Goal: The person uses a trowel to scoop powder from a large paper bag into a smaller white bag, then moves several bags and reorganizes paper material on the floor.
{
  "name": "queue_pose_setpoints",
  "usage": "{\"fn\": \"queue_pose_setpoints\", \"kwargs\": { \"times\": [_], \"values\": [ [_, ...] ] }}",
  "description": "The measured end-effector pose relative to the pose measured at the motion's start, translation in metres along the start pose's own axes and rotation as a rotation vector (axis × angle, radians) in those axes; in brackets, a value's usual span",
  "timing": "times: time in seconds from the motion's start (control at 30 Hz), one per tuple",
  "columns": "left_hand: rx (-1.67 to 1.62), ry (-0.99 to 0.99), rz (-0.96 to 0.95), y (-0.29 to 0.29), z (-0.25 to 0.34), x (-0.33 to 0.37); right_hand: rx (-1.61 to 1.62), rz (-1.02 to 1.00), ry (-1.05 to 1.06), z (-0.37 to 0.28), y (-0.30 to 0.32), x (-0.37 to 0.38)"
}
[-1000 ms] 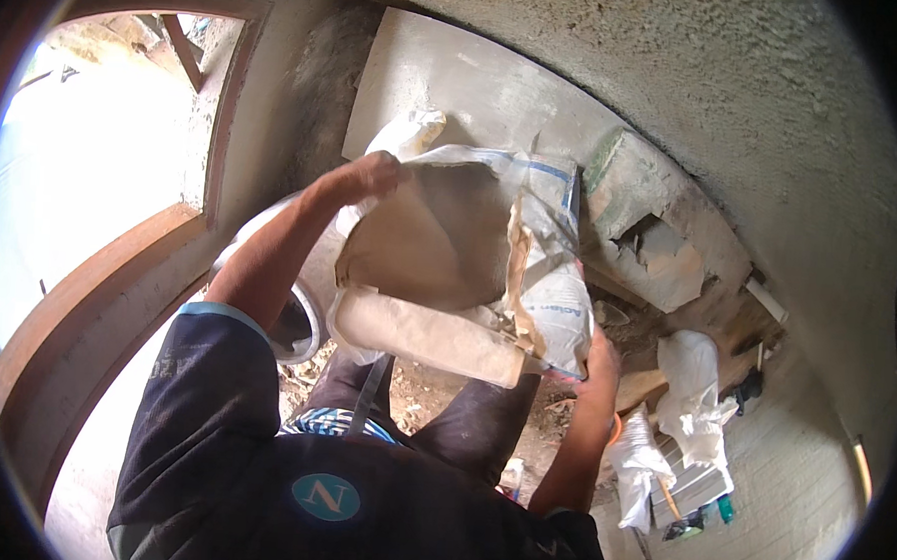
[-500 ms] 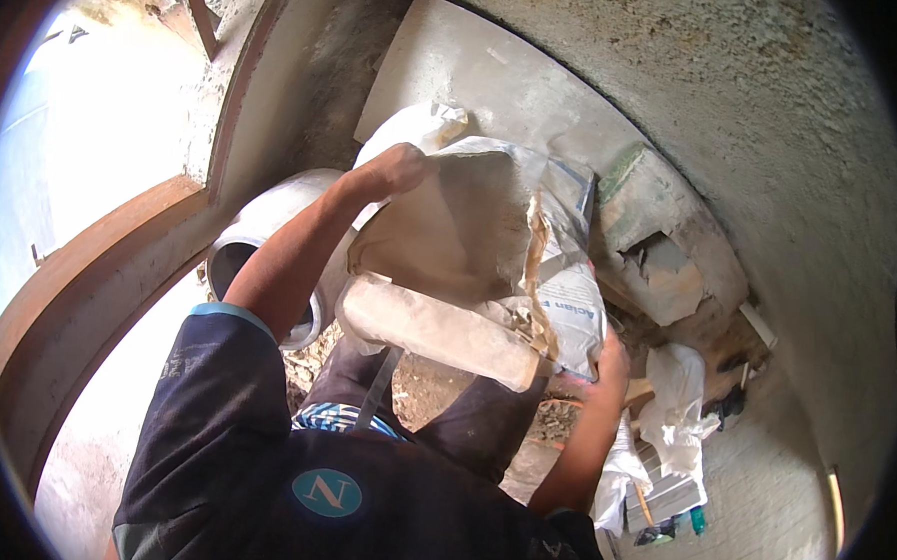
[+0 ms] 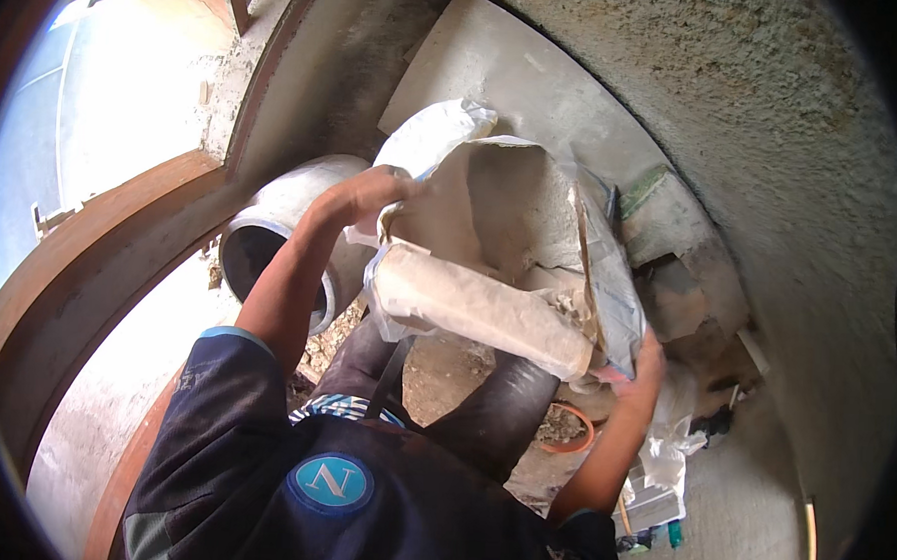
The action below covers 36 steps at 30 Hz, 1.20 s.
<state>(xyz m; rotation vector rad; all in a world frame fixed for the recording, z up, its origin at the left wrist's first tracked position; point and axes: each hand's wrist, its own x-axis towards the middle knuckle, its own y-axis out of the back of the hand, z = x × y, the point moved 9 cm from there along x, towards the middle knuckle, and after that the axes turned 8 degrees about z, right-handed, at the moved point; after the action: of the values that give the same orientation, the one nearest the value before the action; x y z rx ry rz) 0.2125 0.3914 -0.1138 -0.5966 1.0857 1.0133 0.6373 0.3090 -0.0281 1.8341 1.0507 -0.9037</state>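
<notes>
A large torn-open paper sack [image 3: 487, 307] is held up in front of my legs, its mouth facing up toward me. Dusty grey shows inside it, and the near edge is folded over in a thick pale roll. My left hand [image 3: 380, 194] is closed on the sack's left rim. At the lower right corner, my right hand [image 3: 645, 372] grips the sack, its fingertips partly hidden beneath. Just behind the sack lies a white plastic-looking bag [image 3: 435, 134].
A white round drum [image 3: 307, 189] lies tipped at the left, its dark mouth facing me. A grey board [image 3: 518, 68] leans on the wall behind. An orange ring [image 3: 574, 433] is on the rubble-strewn floor. Crumpled white bags [image 3: 671, 445] lie at the right.
The sack has shifted to the right with both hands still on it. It has turned so that more of its inner back wall shows. The orange ring has come into view.
</notes>
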Motion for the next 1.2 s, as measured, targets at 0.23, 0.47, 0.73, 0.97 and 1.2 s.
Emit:
{"fn": "queue_pose_setpoints", "kwargs": {
  "times": [0.23, 0.47, 0.73, 0.97, 1.2],
  "values": [
    [0.548, -0.255, 0.041, -0.012, -0.035, 0.002, 0.096, 0.08, -0.189, 0.039, -0.002, -0.002],
    [0.42, -0.434, 0.209, 0.023, 0.057, 0.007, 0.246, -0.011, -0.103, -0.002, 0.007, 0.041],
    [0.228, -0.173, 0.109, 0.005, 0.008, -0.012, 0.293, 0.057, -0.164, 0.02, 0.0, 0.01],
    [-0.646, 0.115, 0.293, 0.011, -0.077, -0.042, 0.235, 0.1, -0.142, 0.026, 0.0, 0.013],
    [0.637, 0.11, 0.379, -0.009, -0.138, -0.066, 0.286, 0.101, -0.194, 0.027, 0.002, 0.004]
  ]
}}
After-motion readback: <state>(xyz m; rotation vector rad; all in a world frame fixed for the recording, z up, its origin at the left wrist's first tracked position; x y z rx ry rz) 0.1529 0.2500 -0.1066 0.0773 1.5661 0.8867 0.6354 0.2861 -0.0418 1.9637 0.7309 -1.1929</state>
